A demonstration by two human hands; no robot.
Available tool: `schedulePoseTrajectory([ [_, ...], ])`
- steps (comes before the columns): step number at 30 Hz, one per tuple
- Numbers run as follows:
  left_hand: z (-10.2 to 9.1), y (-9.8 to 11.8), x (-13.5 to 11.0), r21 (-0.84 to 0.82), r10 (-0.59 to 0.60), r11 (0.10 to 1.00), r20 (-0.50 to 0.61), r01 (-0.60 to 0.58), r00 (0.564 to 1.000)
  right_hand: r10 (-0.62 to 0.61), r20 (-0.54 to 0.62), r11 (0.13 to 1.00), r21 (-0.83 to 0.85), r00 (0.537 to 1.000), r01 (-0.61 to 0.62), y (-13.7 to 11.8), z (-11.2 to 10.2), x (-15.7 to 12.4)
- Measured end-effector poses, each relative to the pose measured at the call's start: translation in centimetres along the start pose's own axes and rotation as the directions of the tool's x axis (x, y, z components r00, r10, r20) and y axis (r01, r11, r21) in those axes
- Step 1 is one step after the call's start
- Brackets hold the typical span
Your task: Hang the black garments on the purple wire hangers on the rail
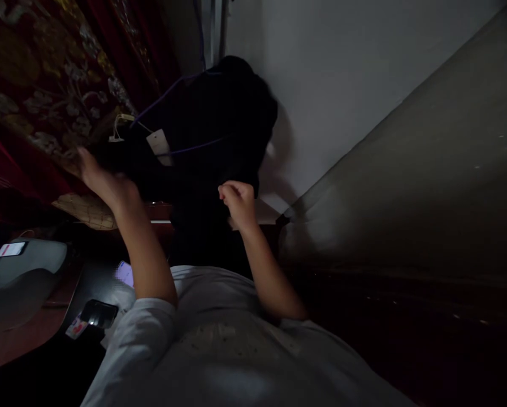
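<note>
A black garment [219,124] hangs in front of me against the wall, its folds lost in the dark. A pale paper tag [159,146] lies on it, and thin purple hanger-like lines [198,148] run across it. My right hand [238,202] is closed at the garment's lower right part, with its fingers curled in on the black cloth. At the garment's left side is my left hand [111,183], blurred by motion. Its thumb side points up and left; the other fingers are smeared or hidden, so its grip does not show.
A red patterned curtain [37,73] hangs at the left, and a white wall [329,73] rises behind the garment. Lower left, a phone [12,249] lies on a grey seat [45,257]. A dark table [83,288] holds a lit phone [125,273] and a black case [99,314].
</note>
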State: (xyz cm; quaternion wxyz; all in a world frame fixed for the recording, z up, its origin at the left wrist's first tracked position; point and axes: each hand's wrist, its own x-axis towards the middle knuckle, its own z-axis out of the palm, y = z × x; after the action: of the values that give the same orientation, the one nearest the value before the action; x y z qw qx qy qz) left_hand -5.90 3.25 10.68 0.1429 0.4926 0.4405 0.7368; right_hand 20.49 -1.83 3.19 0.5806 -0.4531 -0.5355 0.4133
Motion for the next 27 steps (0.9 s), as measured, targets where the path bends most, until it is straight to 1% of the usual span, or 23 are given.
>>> schedulePoseTrajectory([
  [1, -1.0, -1.4, -1.1, 0.006, -0.207, 0.978, 0.078, 0.208, 0.975, 0.026, 0.010, 0.999, 0.036, 1.000, -0.026, 0.4, 0.0, -1.0],
  [2, -1.6, -2.6, -2.6, 0.024, -0.300, 0.954, 0.112, 0.299, 0.947, 0.052, 0.022, 0.996, 0.072, 0.998, -0.053, 0.6, 0.1, -1.8],
  [3, -1.7, -3.6, -4.5, 0.040, -0.360, 0.933, 0.131, 0.358, 0.924, 0.082, 0.038, 0.990, 0.111, 0.996, -0.086, 0.8, 0.0, -2.3],
  [4, -1.4, -4.4, -6.5, 0.053, -0.410, 0.912, 0.143, 0.406, 0.901, 0.114, 0.056, 0.981, 0.154, 0.992, -0.121, 1.0, 0.0, -2.6],
  [5, -0.9, -5.0, -8.3, 0.046, -0.481, 0.876, 0.135, 0.480, 0.866, 0.145, 0.065, 0.967, 0.202, 0.987, -0.155, 1.2, -0.2, -2.6],
  [6, -0.2, -5.3, -9.9, -0.019, -0.578, 0.812, 0.105, 0.583, 0.809, 0.185, 0.051, 0.947, 0.258, 0.981, -0.192, 1.5, -0.5, -2.4],
  [7, 0.5, -5.4, -11.0, -0.100, -0.641, 0.756, 0.079, 0.646, 0.763, 0.231, 0.011, 0.922, 0.316, 0.973, -0.223, 2.0, -1.0, -2.0],
  [8, 1.2, -5.3, -11.7, -0.184, -0.686, 0.707, 0.058, 0.683, 0.725, 0.281, -0.049, 0.897, 0.369, 0.958, -0.244, 2.5, -1.5, -1.6],
  [9, 1.6, -5.1, -12.0, -0.258, -0.707, 0.676, 0.038, 0.690, 0.707, 0.334, -0.121, 0.873, 0.413, 0.935, -0.258, 3.2, -2.2, -1.3],
  [10, 1.9, -4.7, -12.0, -0.310, -0.697, 0.676, 0.025, 0.668, 0.717, 0.386, -0.192, 0.853, 0.447, 0.902, -0.270, 4.0, -2.8, -0.9],
  [12, 2.1, -3.7, -11.6, -0.333, -0.627, 0.724, 0.049, 0.604, 0.778, 0.476, -0.282, 0.820, 0.483, 0.833, -0.306, 5.8, -4.2, -0.7],
  [14, 2.2, -2.6, -11.5, -0.287, -0.529, 0.786, 0.147, 0.548, 0.836, 0.558, -0.303, 0.780, 0.508, 0.773, -0.364, 7.8, -5.1, -1.0],
  [15, 2.3, -2.0, -11.6, -0.244, -0.481, 0.817, 0.212, 0.522, 0.851, 0.600, -0.297, 0.753, 0.522, 0.743, -0.400, 8.8, -5.3, -1.3],
  [17, 2.8, -1.0, -12.3, -0.154, -0.422, 0.861, 0.316, 0.485, 0.850, 0.665, -0.272, 0.705, 0.537, 0.695, -0.463, 10.3, -5.4, -2.0],
  [19, 3.5, -0.2, -13.2, -0.106, -0.399, 0.878, 0.376, 0.466, 0.837, 0.693, -0.255, 0.681, 0.538, 0.674, -0.497, 11.2, -5.0, -2.6],
  [21, 4.4, 0.5, -13.9, -0.090, -0.387, 0.881, 0.431, 0.465, 0.815, 0.678, -0.266, 0.696, 0.531, 0.685, -0.483, 11.1, -4.5, -2.8],
  [24, 5.5, 1.7, -14.5, -0.093, -0.358, 0.885, 0.491, 0.456, 0.795, 0.571, -0.331, 0.780, 0.504, 0.751, -0.371, 8.9, -3.6, -2.8],
  [25, 5.8, 2.2, -14.7, -0.102, -0.337, 0.891, 0.505, 0.442, 0.795, 0.510, -0.339, 0.815, 0.486, 0.791, -0.317, 7.7, -3.2, -2.8],
  [26, 6.0, 2.6, -14.8, -0.114, -0.311, 0.898, 0.518, 0.425, 0.796, 0.423, -0.322, 0.853, 0.456, 0.847, -0.253, 6.5, -2.8, -3.0],
  [27, 6.3, 3.0, -14.9, -0.128, -0.283, 0.905, 0.532, 0.407, 0.798, 0.315, -0.278, 0.890, 0.418, 0.908, -0.181, 5.2, -2.2, -3.2],
])
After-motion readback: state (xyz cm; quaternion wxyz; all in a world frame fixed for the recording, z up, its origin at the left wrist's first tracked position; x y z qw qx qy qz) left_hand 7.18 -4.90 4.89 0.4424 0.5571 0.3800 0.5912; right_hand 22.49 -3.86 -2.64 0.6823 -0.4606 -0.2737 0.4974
